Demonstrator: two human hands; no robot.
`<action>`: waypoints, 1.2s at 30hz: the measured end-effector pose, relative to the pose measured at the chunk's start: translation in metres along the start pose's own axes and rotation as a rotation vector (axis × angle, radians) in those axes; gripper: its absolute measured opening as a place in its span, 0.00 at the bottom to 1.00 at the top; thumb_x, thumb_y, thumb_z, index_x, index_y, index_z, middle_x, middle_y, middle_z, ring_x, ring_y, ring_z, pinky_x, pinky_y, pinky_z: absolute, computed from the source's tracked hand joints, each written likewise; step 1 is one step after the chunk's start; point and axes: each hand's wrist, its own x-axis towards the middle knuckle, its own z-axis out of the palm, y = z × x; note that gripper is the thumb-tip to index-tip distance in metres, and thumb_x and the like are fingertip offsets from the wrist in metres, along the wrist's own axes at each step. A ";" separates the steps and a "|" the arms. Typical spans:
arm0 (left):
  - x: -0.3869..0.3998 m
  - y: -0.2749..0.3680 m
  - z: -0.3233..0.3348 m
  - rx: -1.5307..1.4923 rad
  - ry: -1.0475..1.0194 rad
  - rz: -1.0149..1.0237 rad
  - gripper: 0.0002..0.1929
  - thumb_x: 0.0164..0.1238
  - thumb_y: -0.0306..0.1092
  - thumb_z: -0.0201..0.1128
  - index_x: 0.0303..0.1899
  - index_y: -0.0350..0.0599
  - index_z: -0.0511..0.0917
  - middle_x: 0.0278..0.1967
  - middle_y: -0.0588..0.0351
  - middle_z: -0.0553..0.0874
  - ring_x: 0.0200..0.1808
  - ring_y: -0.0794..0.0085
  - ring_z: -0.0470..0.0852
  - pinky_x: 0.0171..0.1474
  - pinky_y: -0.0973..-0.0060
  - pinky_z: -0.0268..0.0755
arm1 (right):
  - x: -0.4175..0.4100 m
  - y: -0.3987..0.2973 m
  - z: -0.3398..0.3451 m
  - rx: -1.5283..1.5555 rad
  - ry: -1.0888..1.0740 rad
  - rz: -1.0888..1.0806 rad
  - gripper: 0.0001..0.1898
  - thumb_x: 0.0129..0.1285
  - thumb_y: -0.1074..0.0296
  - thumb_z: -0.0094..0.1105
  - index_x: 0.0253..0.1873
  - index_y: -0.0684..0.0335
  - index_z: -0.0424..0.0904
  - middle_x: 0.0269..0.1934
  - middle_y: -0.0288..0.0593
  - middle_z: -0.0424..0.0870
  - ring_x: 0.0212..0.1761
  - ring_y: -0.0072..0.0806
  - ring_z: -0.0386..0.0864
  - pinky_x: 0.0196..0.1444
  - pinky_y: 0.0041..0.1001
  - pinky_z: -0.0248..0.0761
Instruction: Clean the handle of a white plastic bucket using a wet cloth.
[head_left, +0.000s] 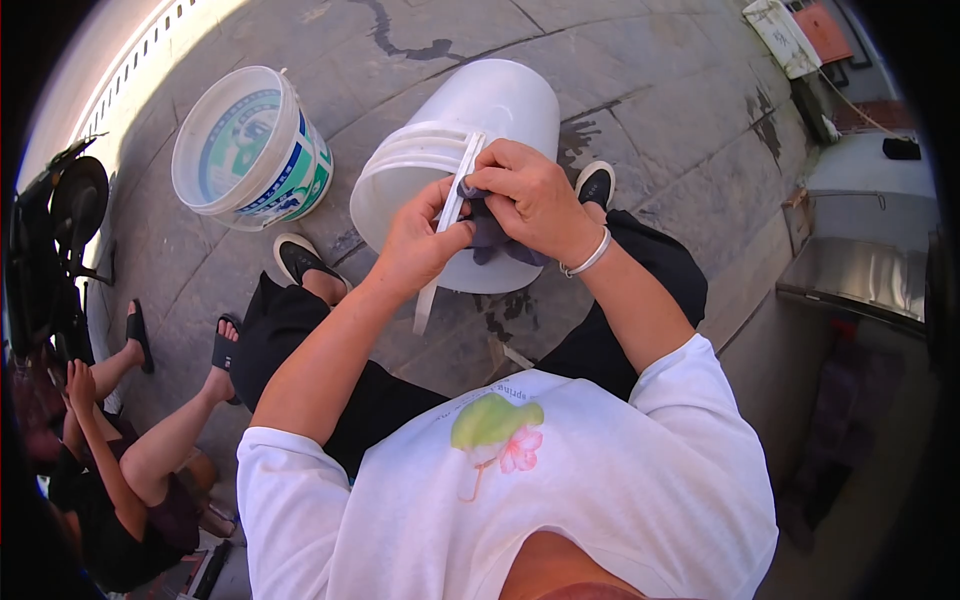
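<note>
My left hand (420, 236) pinches a long, narrow white strip (454, 202), its material unclear. The strip slants past my thumb, and its lower end hangs free. My right hand (534, 187) grips a small dark grey-purple piece (491, 225), apparently cloth, with thumb and fingertips. One part of this piece sits close against the strip's right edge, and the rest droops below my fingers. Both hands are in front of a white plastic bucket (506, 90), which appears to lie on its side, ribbed rim towards the lower left. My hands hide part of its mouth.
A second plastic bucket (311, 176) with a green and blue printed wall stands at the upper left. Grey stone paving (637, 82) lies underfoot. A seated person (112, 480) is at the left, beside a dark wheeled vehicle (75, 195). A metal-topped surface (855, 277) is at the right.
</note>
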 end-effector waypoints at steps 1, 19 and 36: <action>0.002 0.002 0.000 0.000 0.006 0.001 0.21 0.55 0.24 0.59 0.53 0.40 0.72 0.40 0.65 0.73 0.43 0.83 0.71 0.48 0.84 0.64 | 0.001 -0.001 0.001 -0.005 -0.011 -0.033 0.08 0.48 0.78 0.56 0.34 0.60 0.80 0.33 0.38 0.78 0.34 0.36 0.78 0.37 0.31 0.73; 0.001 0.000 0.007 0.123 0.007 0.089 0.26 0.53 0.25 0.59 0.57 0.38 0.70 0.39 0.61 0.75 0.37 0.81 0.74 0.41 0.81 0.69 | 0.004 0.020 0.001 -0.006 0.096 0.163 0.08 0.53 0.78 0.56 0.38 0.61 0.81 0.36 0.40 0.79 0.33 0.38 0.79 0.35 0.31 0.73; 0.001 0.006 0.006 0.138 -0.009 0.048 0.25 0.53 0.26 0.58 0.57 0.39 0.70 0.39 0.62 0.74 0.37 0.81 0.72 0.41 0.82 0.67 | 0.005 0.018 0.004 -0.005 0.054 0.185 0.08 0.49 0.79 0.56 0.35 0.63 0.80 0.33 0.40 0.77 0.31 0.36 0.78 0.34 0.30 0.73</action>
